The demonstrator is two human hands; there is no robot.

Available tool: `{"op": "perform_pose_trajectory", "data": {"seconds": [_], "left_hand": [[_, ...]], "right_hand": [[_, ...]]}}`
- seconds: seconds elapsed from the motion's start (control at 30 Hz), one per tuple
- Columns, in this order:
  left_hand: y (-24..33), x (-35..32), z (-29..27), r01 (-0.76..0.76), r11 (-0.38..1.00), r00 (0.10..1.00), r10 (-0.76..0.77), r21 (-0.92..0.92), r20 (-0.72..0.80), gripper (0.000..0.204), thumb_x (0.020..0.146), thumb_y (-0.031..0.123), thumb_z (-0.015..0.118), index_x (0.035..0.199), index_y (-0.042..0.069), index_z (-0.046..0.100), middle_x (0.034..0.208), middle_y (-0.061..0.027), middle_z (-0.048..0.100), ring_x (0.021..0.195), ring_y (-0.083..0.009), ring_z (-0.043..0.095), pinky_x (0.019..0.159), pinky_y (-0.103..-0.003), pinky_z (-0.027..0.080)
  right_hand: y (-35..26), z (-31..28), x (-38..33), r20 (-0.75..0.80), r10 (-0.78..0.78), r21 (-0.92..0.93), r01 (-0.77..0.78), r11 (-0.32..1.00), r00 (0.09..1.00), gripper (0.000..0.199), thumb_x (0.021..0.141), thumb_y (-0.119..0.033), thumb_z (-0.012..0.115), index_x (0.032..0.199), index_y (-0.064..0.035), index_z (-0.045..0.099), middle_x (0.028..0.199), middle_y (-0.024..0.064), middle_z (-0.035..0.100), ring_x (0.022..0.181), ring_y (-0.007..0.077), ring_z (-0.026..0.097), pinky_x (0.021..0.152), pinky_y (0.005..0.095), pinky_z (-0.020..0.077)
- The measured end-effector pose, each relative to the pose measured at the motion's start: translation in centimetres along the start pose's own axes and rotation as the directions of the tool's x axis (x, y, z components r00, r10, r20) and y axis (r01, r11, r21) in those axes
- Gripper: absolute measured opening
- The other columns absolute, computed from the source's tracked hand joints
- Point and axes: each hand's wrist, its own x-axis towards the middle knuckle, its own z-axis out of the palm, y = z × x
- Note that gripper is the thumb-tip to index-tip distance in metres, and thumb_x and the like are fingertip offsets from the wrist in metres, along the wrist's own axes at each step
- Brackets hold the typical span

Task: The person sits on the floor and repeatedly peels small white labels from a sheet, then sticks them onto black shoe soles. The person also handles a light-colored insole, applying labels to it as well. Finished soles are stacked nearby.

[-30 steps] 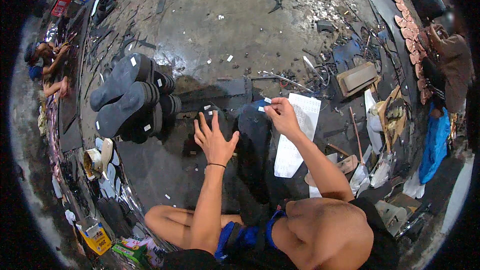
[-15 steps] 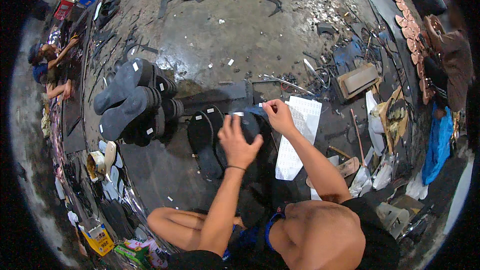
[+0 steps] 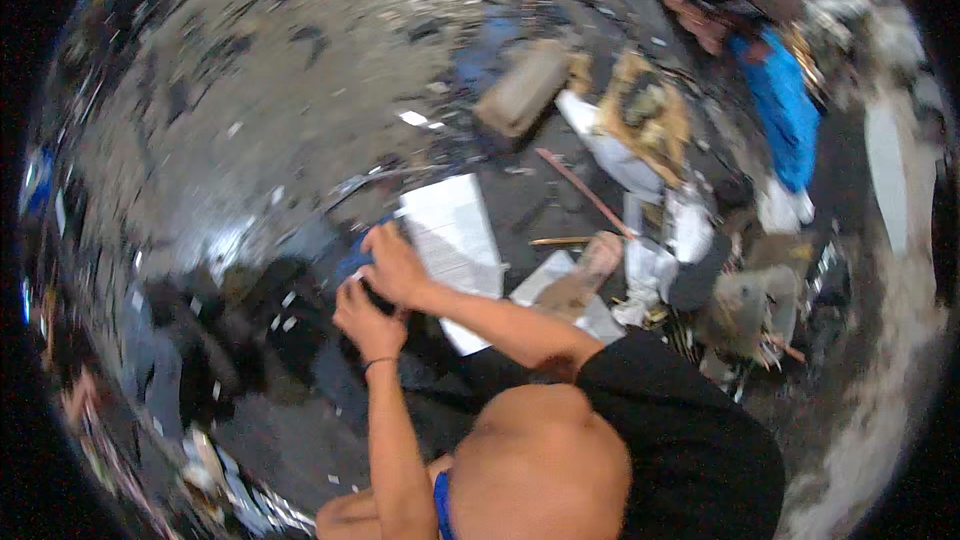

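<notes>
The picture is smeared by motion. My right hand (image 3: pixel 395 265) and my left hand (image 3: pixel 370 325) meet at the fingertips, both with curled fingers. Between them shows a small white spot, and what they grip is too blurred to name. Just left of my hands lie black footwear soles (image 3: pixel 318 325) with small white labels on them. A white sheet with rows of small print (image 3: pixel 455 230) lies beside my right wrist, partly under the forearm. Farther left is a heap of dark soles (image 3: pixel 160 370), also blurred.
Beyond the sheet sits a brown block (image 3: pixel 525 90). To the right are a reddish stick (image 3: pixel 585 190), a shoe-shaped brown piece (image 3: pixel 578 285), white plastic bags (image 3: pixel 650 260) and a blue cloth (image 3: pixel 780 110). Dark scraps litter the floor (image 3: pixel 290 70).
The whole view has swung toward the right, so everything sits farther left. My hands, apart before, have come together; my right hand earlier pinched a small white label.
</notes>
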Motion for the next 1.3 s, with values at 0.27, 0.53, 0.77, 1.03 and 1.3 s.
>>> {"op": "perform_pose_trajectory", "data": {"seconds": [0.27,0.53,0.77,1.03,1.3], "left_hand": [[-9.1,-4.0,-4.6,0.35,0.922,0.937,-0.344,0.163,-0.064,0.107,0.072,0.045,0.089,0.152,0.003,0.032,0.158,-0.0336,0.026,0.144,-0.0503,0.028,0.118,-0.056,0.027],[-7.2,-7.6,-3.6,0.417,0.899,0.902,-0.392,0.133,-0.18,0.14,0.059,0.046,0.096,0.162,0.01,0.007,0.158,-0.0329,0.027,0.145,-0.0541,0.027,0.117,-0.059,0.029],[-5.7,-8.3,-4.4,0.629,0.773,0.769,-0.604,0.083,-0.209,0.133,0.062,0.039,0.095,0.162,0.019,0.009,0.147,-0.0341,0.041,0.135,-0.0511,0.041,0.11,-0.059,0.037],[-3.0,-7.3,-4.6,0.659,0.748,0.744,-0.635,0.073,-0.207,0.126,0.066,0.021,0.092,0.16,0.012,0.008,0.133,-0.0312,0.057,0.116,-0.0494,0.059,0.101,-0.054,0.048],[-2.9,-5.7,-6.3,0.59,0.801,0.806,-0.58,0.101,-0.118,0.121,0.074,0.027,0.088,0.162,0.019,0.004,0.127,-0.0281,0.06,0.109,-0.049,0.063,0.093,-0.055,0.052]], "right_hand": [[6.3,-19.4,-15.2,-0.127,0.202,-0.378,-0.236,0.895,0.971,0.029,0.077,-0.001,0.066,0.106,-0.0069,0.066,0.108,0.0144,0.062,0.109,0.0356,0.059,0.097,0.0464,0.0461],[10.9,-28.4,-19.8,0.216,0.129,-0.745,0.078,0.662,0.968,0.023,0.076,-0.01,0.07,0.099,-0.0118,0.067,0.11,0.011,0.06,0.112,0.0338,0.057,0.099,0.0476,0.0435],[1.2,-27.6,-9.9,-0.126,-0.649,-0.7,0.396,0.595,0.751,0.018,0.071,-0.013,0.074,0.087,-0.0164,0.067,0.091,-0.0004,0.061,0.094,0.0208,0.062,0.085,0.0413,0.0442],[-0.9,-24.6,-5.1,-0.167,-0.77,-0.663,0.508,0.55,0.616,0.021,0.071,-0.014,0.076,0.09,-0.0167,0.069,0.092,-0.0018,0.061,0.097,0.0205,0.061,0.088,0.0428,0.0412],[0.6,-20.8,6.8,-0.17,-0.728,-0.764,0.378,0.523,0.664,0.027,0.071,-0.008,0.077,0.093,-0.0129,0.064,0.102,0.0069,0.061,0.099,0.0288,0.059,0.085,0.0434,0.0431]]}}
